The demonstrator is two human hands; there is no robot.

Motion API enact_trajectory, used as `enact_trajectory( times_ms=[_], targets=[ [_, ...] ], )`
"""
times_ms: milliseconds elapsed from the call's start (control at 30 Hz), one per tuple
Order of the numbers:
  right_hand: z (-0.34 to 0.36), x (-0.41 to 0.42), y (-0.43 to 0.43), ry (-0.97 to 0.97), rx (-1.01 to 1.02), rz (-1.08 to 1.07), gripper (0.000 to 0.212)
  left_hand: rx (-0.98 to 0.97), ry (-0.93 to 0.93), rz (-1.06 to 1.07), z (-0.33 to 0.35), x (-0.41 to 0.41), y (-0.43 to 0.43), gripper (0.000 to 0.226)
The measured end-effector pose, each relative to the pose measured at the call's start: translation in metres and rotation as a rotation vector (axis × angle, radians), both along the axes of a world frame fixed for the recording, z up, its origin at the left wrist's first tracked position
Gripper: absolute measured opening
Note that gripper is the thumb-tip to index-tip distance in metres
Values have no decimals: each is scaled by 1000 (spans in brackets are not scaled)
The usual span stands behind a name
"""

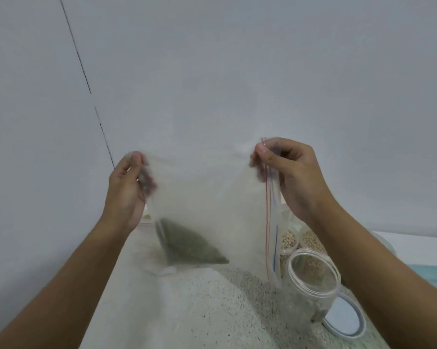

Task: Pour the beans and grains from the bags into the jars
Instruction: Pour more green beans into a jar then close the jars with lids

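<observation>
**A:** What do your fingers have hold of?

**B:** My right thumb [262,150] and forefinger are pressed together on one top corner of the clear zip bag [207,197]. They pinch it just at the zip strip [270,210] with its red and blue lines. The other fingers of my right hand [295,177] are curled behind the plastic. My left hand [126,190] pinches the opposite top corner, with the thumb in front and the fingers behind. That side is blurred, so I cannot tell the grip more exactly.

**A:** And how does the bag hang?

**B:** It is spread between my two hands, lifted above the speckled counter [212,311] and in front of the pale wall [212,71]. It is turned on its side, so the zip strip runs down the right edge. The green grains [192,245] are gathered in the lower left corner as a dark wedge, well apart from the zip.

**A:** Where are the jars?

**B:** One open clear jar [310,285] stands on the counter, below my right wrist. The lower end of the zip strip hangs just beside its rim, and I cannot tell if they touch. A round lid [343,316] lies flat on the counter at the right side of this jar. Behind it, nearer the wall, stand two jars of pale beans [289,239], close together.
</observation>
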State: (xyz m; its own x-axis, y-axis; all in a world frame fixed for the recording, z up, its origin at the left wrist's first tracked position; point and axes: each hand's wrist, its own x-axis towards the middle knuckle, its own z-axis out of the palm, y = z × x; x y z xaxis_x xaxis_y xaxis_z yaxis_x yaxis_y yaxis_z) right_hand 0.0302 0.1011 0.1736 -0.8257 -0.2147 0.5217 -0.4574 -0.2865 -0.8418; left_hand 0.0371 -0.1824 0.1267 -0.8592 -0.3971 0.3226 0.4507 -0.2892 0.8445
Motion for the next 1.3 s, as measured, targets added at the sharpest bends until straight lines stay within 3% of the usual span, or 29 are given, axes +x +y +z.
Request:
enact_trajectory(
  times_ms=[233, 367, 600, 1300],
  targets=[
    [33, 3, 9, -4, -91, 13, 27, -72, 80, 72, 58, -10, 10, 29],
    [43, 6, 15, -24, -131, -17, 34, -51, 109, -9, 74, -8, 22, 32],
    [45, 7, 37, -49, -170, -105, 29, -121, 120, -83, 83, -2, 40, 31],
    [26, 20, 73, -133, -294, -105, 27, -152, 120, -155, 94, 2, 79, 29]
  ],
)
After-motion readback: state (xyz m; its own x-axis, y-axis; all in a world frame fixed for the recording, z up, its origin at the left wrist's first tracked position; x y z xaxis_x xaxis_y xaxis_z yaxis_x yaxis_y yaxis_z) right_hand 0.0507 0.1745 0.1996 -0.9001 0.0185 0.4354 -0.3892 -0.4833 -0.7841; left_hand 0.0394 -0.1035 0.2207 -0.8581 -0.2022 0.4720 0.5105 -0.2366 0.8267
